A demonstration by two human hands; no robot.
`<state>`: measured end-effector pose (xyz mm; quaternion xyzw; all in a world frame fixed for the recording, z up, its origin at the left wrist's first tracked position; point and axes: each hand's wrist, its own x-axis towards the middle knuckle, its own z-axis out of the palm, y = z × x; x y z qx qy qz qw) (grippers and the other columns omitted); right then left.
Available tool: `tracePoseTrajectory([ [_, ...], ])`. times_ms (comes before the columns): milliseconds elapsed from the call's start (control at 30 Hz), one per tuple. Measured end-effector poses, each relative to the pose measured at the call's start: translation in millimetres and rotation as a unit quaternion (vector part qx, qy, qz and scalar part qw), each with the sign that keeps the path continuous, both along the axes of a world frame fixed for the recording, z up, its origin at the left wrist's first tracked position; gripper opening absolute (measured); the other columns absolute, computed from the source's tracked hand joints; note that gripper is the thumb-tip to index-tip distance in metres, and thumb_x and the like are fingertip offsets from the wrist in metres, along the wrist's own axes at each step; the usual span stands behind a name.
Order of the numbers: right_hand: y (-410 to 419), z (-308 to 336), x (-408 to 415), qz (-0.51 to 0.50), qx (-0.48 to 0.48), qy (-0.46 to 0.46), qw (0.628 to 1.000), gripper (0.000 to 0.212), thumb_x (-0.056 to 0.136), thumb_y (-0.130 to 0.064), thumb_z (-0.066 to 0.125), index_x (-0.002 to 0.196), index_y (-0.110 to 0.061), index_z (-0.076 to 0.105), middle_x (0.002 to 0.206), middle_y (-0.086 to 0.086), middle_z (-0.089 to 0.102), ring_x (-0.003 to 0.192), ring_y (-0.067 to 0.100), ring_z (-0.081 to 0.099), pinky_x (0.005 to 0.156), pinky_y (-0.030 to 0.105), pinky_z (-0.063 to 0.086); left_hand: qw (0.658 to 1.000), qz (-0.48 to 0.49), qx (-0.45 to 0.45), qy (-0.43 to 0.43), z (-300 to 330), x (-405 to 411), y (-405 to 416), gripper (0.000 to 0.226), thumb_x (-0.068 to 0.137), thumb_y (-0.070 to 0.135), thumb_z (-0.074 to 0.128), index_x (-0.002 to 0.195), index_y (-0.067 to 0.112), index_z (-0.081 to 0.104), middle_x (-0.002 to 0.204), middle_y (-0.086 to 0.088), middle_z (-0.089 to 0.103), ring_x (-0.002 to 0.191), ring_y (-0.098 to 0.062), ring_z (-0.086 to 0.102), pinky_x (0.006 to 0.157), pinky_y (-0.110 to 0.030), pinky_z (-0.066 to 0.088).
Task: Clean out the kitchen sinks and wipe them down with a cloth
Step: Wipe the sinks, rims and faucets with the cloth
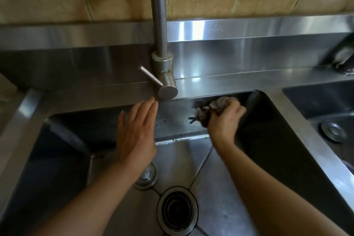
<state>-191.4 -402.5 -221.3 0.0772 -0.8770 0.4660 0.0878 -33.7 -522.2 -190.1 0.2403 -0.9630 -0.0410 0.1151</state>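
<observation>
Cloth (212,110) bunched in right hand (224,119) inside sink (268,140) — left hand's (137,132) fingers straight, empty.

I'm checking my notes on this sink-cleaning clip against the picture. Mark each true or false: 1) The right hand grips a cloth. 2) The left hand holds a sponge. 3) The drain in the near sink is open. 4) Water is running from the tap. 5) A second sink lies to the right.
1) True: the right hand grips a bunched cloth at the back wall of the near sink.
2) False: the left hand holds nothing; its fingers are straight, reaching toward the tap.
3) True: the drain is uncovered; a round stopper lies beside it.
4) False: no water shows coming from the tap.
5) True: a second sink lies to the right.
</observation>
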Motion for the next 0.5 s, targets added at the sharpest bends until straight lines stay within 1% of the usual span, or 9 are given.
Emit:
tracePoseTrajectory([
  [100, 21, -5, -30, -0.069, -0.021, -0.086, 0.994, 0.037, 0.088, -0.003, 0.058, 0.121, 0.001, 0.041, 0.131, 0.021, 0.035, 0.108, 0.039, 0.048, 0.095, 0.027, 0.031, 1.0, -0.002, 0.008, 0.015, -1, -3, 2, 0.095, 0.049, -0.008, 0.068, 0.139, 0.007, 0.042, 0.143, -0.007, 0.043, 0.132, -0.029, 0.037, 0.101, -0.056, 0.038],
  [167, 11, -7, -26, -0.084, -0.032, -0.104, 0.99, 0.039, 0.087, -0.001, 0.057, 0.122, 0.002, 0.039, 0.132, 0.022, 0.035, 0.11, 0.036, 0.046, 0.097, 0.023, 0.029, 1.0, -0.004, 0.01, 0.017, -1, -3, 2, 0.092, 0.051, -0.007, 0.067, 0.139, 0.006, 0.043, 0.143, -0.007, 0.042, 0.132, -0.03, 0.038, 0.102, -0.053, 0.038],
  [200, 1, -8, -16, -0.073, -0.03, -0.094, 0.993, 0.037, 0.085, 0.002, 0.056, 0.119, 0.004, 0.04, 0.13, 0.023, 0.037, 0.109, 0.031, 0.044, 0.096, 0.019, 0.028, 1.0, -0.003, 0.011, 0.018, -1, -3, 2, 0.09, 0.052, -0.007, 0.067, 0.138, 0.006, 0.043, 0.143, -0.007, 0.042, 0.131, -0.031, 0.038, 0.101, -0.053, 0.038],
  [300, -40, -15, 35, 0.032, -0.057, -0.057, 0.996, 0.031, 0.08, 0.011, 0.057, 0.107, 0.007, 0.042, 0.117, 0.021, 0.039, 0.091, 0.004, 0.036, 0.084, -0.002, 0.027, 1.0, 0.004, 0.009, 0.023, -2, -3, 4, 0.088, 0.052, -0.007, 0.066, 0.136, 0.004, 0.045, 0.142, -0.01, 0.044, 0.13, -0.033, 0.041, 0.1, -0.052, 0.039],
  [333, -54, -18, 51, 0.072, -0.071, -0.067, 0.993, 0.031, 0.081, 0.009, 0.057, 0.108, 0.007, 0.041, 0.116, 0.019, 0.037, 0.095, 0.0, 0.038, 0.085, -0.001, 0.028, 1.0, 0.006, 0.008, 0.028, -2, -4, 4, 0.086, 0.051, -0.007, 0.066, 0.135, 0.003, 0.046, 0.141, -0.011, 0.045, 0.129, -0.034, 0.042, 0.1, -0.052, 0.04],
  [367, -66, -21, 64, 0.102, -0.067, -0.09, 0.988, 0.033, 0.084, 0.005, 0.056, 0.111, 0.008, 0.038, 0.12, 0.019, 0.034, 0.105, 0.007, 0.039, 0.089, 0.007, 0.032, 0.999, 0.008, 0.006, 0.032, -1, -5, 5, 0.084, 0.052, -0.006, 0.065, 0.134, 0.002, 0.047, 0.14, -0.012, 0.046, 0.129, -0.034, 0.043, 0.1, -0.052, 0.04],
  [400, -75, -25, 73, 0.122, -0.051, -0.117, 0.984, 0.036, 0.085, 0.0, 0.055, 0.115, 0.007, 0.035, 0.125, 0.019, 0.031, 0.112, 0.021, 0.039, 0.094, 0.02, 0.034, 0.999, 0.011, 0.002, 0.035, -2, -6, 5, 0.081, 0.055, -0.004, 0.063, 0.134, 0.002, 0.048, 0.14, -0.013, 0.047, 0.129, -0.035, 0.044, 0.101, -0.052, 0.04],
  [433, -80, -29, 76, 0.13, -0.041, -0.139, 0.981, 0.039, 0.086, -0.002, 0.054, 0.118, 0.006, 0.033, 0.128, 0.02, 0.029, 0.114, 0.03, 0.037, 0.095, 0.027, 0.034, 0.999, 0.014, -0.003, 0.036, -2, -7, 5, 0.078, 0.057, -0.003, 0.061, 0.134, 0.002, 0.048, 0.139, -0.013, 0.047, 0.129, -0.034, 0.044, 0.102, -0.051, 0.039],
  [500, -77, -35, 69, 0.132, -0.031, -0.15, 0.979, 0.039, 0.085, 0.0, 0.054, 0.118, 0.004, 0.034, 0.128, 0.019, 0.03, 0.113, 0.035, 0.039, 0.094, 0.03, 0.035, 0.999, 0.02, -0.011, 0.037, -4, -7, 5, 0.078, 0.059, -0.004, 0.061, 0.135, 0.003, 0.047, 0.14, -0.013, 0.047, 0.129, -0.034, 0.043, 0.102, -0.051, 0.039],
])
